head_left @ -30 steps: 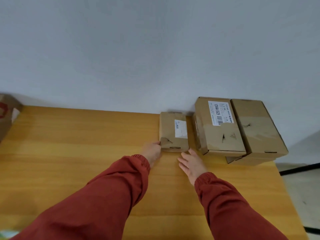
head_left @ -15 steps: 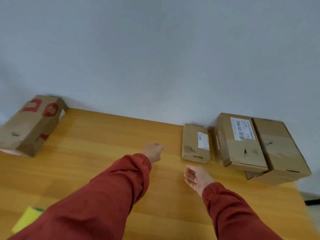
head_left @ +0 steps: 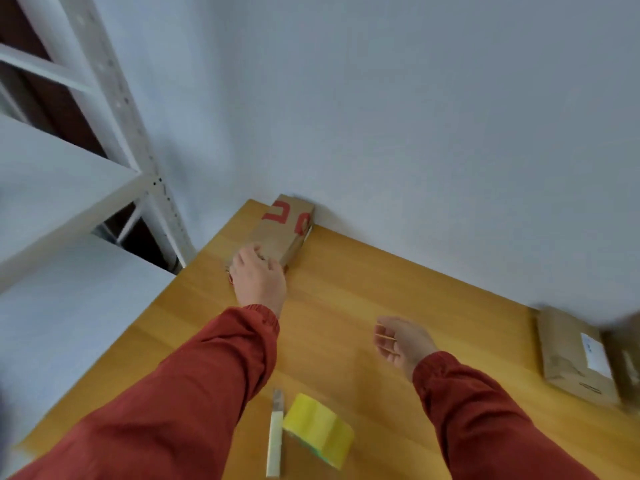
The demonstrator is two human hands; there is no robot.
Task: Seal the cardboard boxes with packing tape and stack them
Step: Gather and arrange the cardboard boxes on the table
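Your left hand has reached the red-marked box at the far-left corner of the table (against the wall), fingers curled over its near end. Your right hand hovers relaxed, empty, mid-table.

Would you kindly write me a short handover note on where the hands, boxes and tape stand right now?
Left hand lies on the near end of the red-marked box, fingers bent over it; a firm grip is unclear. Right hand hangs open over the table, holding nothing.
That box sits at the table's far left corner, against the wall. The tape and a cutter lie side by side near me. A labelled box sits at the right edge, a second box beside it, blurred.
Done: no seal I can confirm.
Left: tape the red-marked box, then stack it with the others.
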